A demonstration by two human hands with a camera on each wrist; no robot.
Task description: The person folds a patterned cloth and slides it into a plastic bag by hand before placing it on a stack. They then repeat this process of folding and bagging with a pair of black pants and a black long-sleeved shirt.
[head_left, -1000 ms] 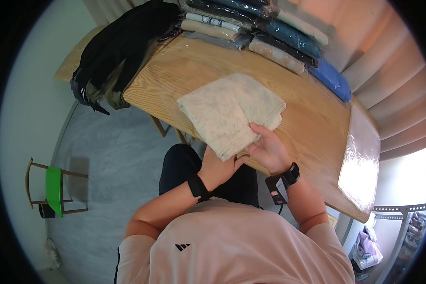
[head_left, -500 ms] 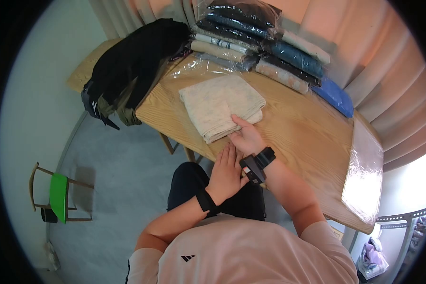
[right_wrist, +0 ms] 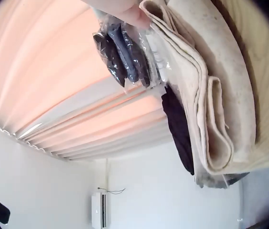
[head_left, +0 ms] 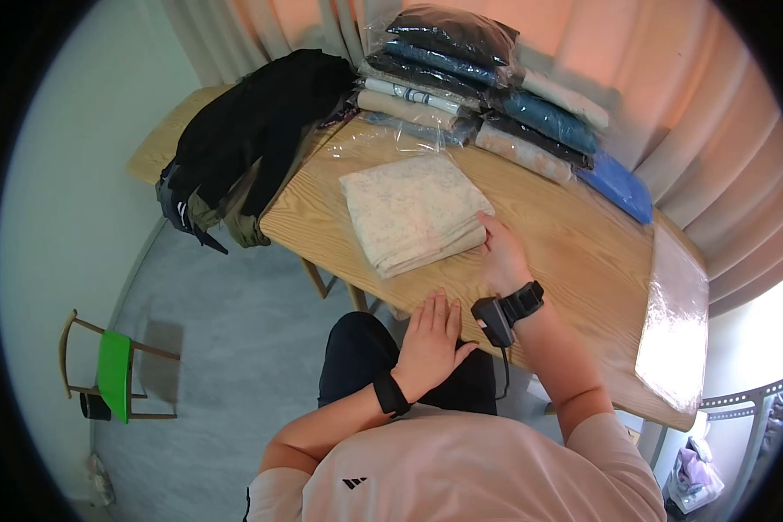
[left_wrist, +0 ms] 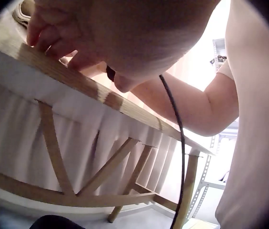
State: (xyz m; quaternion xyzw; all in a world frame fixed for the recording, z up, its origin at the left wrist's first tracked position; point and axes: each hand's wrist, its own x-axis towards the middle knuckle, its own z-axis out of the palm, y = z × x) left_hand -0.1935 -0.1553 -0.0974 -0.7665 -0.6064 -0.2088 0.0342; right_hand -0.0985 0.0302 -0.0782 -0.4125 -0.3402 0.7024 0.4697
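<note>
A folded cream cloth [head_left: 418,213] with a faint mottled pattern lies on the wooden table [head_left: 574,287]. Its stacked, looped layers face the camera in the right wrist view. My right hand [head_left: 506,259] pinches the cloth's right corner, thumb on top and the other fingers mostly hidden. Closer to my body, my left hand [head_left: 428,348] rests palm down at the table's front edge with fingers straight, apart from the cloth. In the left wrist view that hand [left_wrist: 125,33] lies over the wooden edge.
Plastic-wrapped folded garments [head_left: 435,78] are stacked at the back, with a blue package [head_left: 618,187] at their right. Dark clothes [head_left: 252,130] hang over the left end. Clear plastic bags [head_left: 674,322] lie at the right. A green-seated chair [head_left: 115,374] stands on the floor.
The cloth went from being held tilted to lying flat on the table. My right hand shifted to its right corner, while my left hand came away from under it to the table edge.
</note>
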